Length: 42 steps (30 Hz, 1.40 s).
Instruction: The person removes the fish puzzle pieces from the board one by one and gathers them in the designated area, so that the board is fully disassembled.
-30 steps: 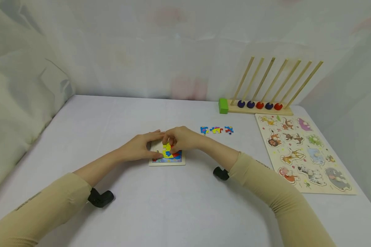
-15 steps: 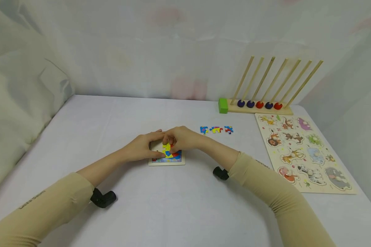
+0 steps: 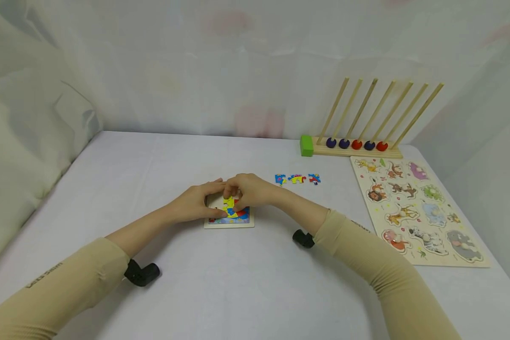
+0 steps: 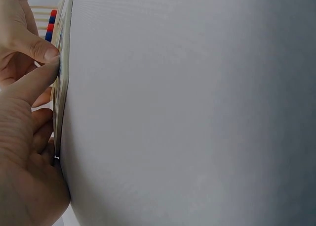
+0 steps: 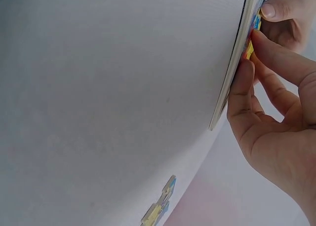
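A small wooden jigsaw puzzle board [image 3: 229, 225] lies flat on the white-covered table between both hands. My left hand [image 3: 192, 204] spans its left side, thumb [image 4: 42, 80] over the picture and fingers along the side and far edge. My right hand [image 3: 251, 190] reaches in from the right and pinches a yellow jigsaw piece [image 5: 250, 50] close down on the board, between thumb and fingers. Red and blue parts of the picture show around it; the fingers hide the board's upper right. Beyond the right hand lie three loose jigsaw pieces [image 3: 297, 179] in a row.
At the back right stands a wooden bead rack [image 3: 352, 152] with upright sticks, red and dark blue beads and a green end block. In front of it lies a large animal peg puzzle [image 3: 380, 217]. White cloth walls [image 3: 174, 71] rise behind and beside the table.
The left forearm and thumb have shifted slightly to the right. The right hand stays at the same spot on the board, and the loose pieces have not moved.
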Available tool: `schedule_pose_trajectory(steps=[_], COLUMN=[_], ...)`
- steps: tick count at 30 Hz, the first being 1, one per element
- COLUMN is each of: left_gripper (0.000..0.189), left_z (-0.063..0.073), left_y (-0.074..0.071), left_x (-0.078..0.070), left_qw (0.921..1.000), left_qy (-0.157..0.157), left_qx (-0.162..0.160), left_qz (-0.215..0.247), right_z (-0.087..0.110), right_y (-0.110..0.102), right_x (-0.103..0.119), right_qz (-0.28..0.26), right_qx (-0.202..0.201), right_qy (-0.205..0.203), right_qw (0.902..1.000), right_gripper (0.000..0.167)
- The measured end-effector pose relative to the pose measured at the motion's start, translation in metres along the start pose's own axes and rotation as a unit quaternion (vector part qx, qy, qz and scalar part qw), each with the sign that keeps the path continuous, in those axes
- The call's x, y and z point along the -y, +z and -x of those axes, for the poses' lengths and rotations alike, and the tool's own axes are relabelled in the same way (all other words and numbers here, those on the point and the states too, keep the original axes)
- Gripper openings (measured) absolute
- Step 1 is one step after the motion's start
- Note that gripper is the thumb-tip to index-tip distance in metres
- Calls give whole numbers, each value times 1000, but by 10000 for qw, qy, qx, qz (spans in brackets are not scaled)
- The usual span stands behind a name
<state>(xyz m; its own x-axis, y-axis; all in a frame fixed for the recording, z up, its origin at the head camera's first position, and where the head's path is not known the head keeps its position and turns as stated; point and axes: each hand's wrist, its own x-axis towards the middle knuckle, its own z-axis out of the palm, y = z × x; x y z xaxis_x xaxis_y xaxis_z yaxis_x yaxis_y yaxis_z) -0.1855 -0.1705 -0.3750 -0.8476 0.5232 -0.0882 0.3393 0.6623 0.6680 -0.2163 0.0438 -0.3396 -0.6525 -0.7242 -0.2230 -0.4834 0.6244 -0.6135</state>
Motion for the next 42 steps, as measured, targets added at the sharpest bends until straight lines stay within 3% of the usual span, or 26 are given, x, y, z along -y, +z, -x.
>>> schedule_pose_trajectory(steps=[29,42], left_gripper=[78,78], left_z=[-1,0], left_y=[0,-1], left_x=[1,0], left_qw=[10000,10000], left_qy=[-24,-43], left_qx=[24,39], left_qz=[-7,3], right_z=[-1,-1], right_y=[-1,-1], right_x=[-2,-2], right_qz=[-185,-347], right_qx=[-74,5], right_qy=[50,212], right_qw=[9998,9992], right_gripper=[35,30])
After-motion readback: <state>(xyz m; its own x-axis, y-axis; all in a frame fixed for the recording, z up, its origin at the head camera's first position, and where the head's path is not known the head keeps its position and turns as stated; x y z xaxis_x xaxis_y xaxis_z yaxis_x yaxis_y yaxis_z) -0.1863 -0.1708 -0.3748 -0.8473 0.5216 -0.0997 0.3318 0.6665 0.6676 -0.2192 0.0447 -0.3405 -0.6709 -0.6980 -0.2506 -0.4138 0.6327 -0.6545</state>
